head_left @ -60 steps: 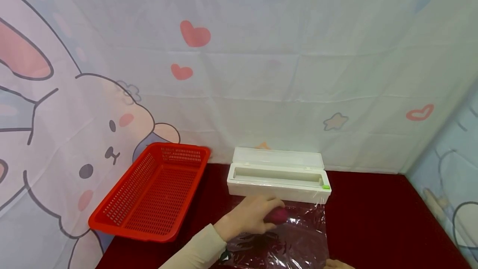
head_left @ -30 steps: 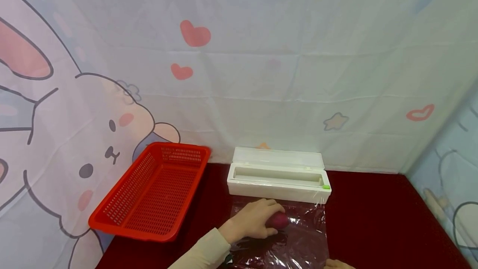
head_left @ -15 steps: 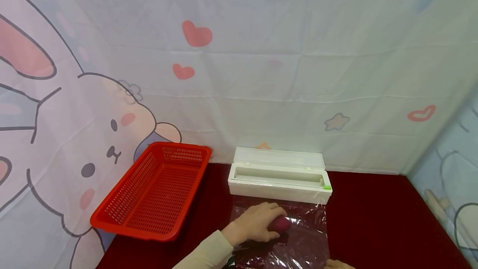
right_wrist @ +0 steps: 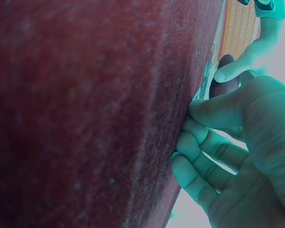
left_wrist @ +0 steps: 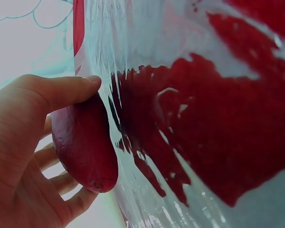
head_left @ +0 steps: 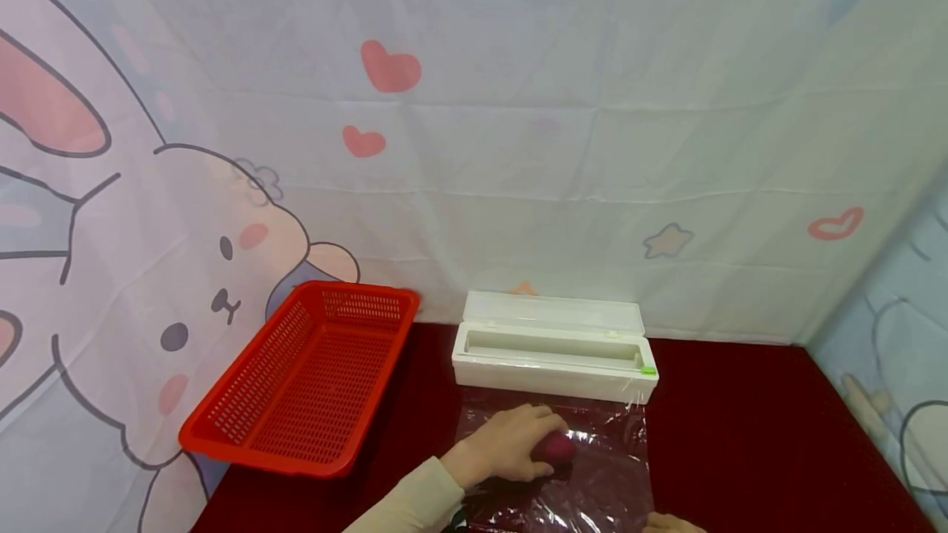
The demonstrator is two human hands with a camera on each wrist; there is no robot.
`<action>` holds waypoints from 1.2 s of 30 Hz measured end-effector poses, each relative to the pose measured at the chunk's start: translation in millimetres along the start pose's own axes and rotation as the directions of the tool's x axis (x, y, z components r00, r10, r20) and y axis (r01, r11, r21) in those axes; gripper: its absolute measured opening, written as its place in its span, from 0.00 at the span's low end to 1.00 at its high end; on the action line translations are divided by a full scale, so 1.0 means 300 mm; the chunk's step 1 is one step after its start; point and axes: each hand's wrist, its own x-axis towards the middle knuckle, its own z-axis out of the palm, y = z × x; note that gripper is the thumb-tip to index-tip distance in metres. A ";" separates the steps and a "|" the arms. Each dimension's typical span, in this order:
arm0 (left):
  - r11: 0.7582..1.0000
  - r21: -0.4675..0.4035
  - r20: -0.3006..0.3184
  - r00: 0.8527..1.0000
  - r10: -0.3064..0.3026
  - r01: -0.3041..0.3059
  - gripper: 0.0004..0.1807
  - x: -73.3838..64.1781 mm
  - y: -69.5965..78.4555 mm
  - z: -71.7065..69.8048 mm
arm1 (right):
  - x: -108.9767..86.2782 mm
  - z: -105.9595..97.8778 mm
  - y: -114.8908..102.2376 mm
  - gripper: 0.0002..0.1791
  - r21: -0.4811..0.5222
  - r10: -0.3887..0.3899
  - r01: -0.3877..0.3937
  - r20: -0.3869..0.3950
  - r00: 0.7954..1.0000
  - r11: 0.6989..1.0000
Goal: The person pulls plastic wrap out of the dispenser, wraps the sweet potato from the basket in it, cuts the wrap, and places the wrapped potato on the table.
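My left hand (head_left: 511, 444) grips a purple-red sweet potato (head_left: 557, 447), its thumb and fingers round the sides. The sweet potato lies on or just over a sheet of clear plastic wrap (head_left: 603, 479) spread on the dark red tabletop. In the left wrist view the sweet potato (left_wrist: 88, 147) is right beside the shiny film, the thumb near its upper end. At the front right, only part of my right hand (head_left: 669, 524) shows in the head view. The right wrist view has its thumb and forefinger (right_wrist: 198, 127) pinching the edge of the film.
Behind the film stands a white plastic-wrap dispenser box (head_left: 551, 378), lid raised, with a green slider (head_left: 648, 370) at its right end. A red slotted basket (head_left: 341, 467) sits to the left. A printed cloth backdrop (head_left: 518, 187) rises behind the table.
My left hand has come slightly nearer and rightward with the sweet potato, and in the last half second it has barely moved. My right hand stays at the film's front right.
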 end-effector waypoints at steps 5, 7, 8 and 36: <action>1.000 0.003 -0.005 1.000 0.006 -0.006 0.30 0.002 -0.005 0.008 | -0.019 0.013 0.004 0.23 -0.040 -0.003 0.003 0.021 1.000 0.999; 1.000 0.002 -0.005 1.000 0.010 -0.010 0.29 0.001 -0.005 0.009 | -0.038 0.024 0.009 0.24 -0.049 0.001 0.001 0.039 0.999 0.999; 1.000 0.001 -0.003 1.000 0.013 -0.013 0.29 0.001 -0.005 0.009 | -0.044 0.027 0.012 0.25 -0.043 0.001 0.001 0.042 0.999 0.999; 0.999 0.044 0.007 1.000 -0.001 0.001 0.33 0.000 0.004 0.004 | 0.045 -0.053 -0.010 0.13 0.282 0.111 -0.106 -0.002 0.994 0.954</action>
